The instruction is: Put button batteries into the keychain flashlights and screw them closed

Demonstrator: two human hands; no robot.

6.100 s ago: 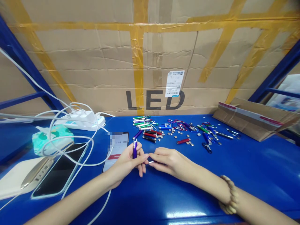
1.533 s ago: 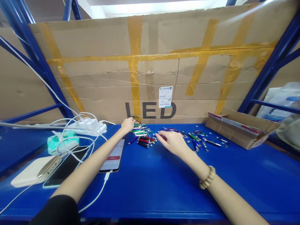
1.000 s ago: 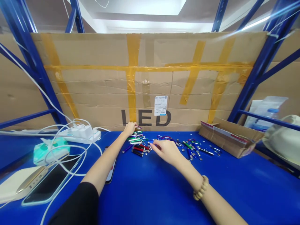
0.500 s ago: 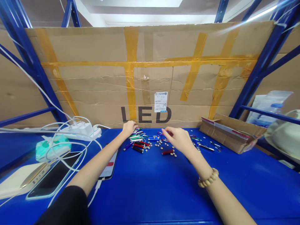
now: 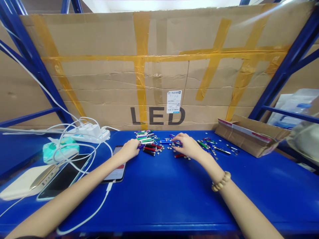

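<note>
My left hand [image 5: 131, 148] is closed on a small purple keychain flashlight [image 5: 141, 146] at the left edge of a pile. Behind its fingers lie several green and silver flashlights [image 5: 146, 140], with black and red ones [image 5: 149, 152] alongside. My right hand [image 5: 188, 146] hovers low over scattered button cells [image 5: 170, 148], its fingers curved and apart, with nothing visible in them. A blue flashlight [image 5: 165, 141] lies just left of its fingertips. Partly under this hand is a red flashlight [image 5: 178, 155].
A phone [image 5: 117, 171] on a white cable lies beside my left forearm. Further left are a power strip [image 5: 86, 132], tangled cables, a teal tissue pack [image 5: 59, 149] and another phone [image 5: 66, 179]. Right of my hand lie loose flashlight parts [image 5: 221, 151] and an open cardboard box [image 5: 251, 136].
My left hand has come back from the far side of the pile and taken hold of the purple flashlight. My right hand has dropped lower among the button cells. The view has tilted down.
</note>
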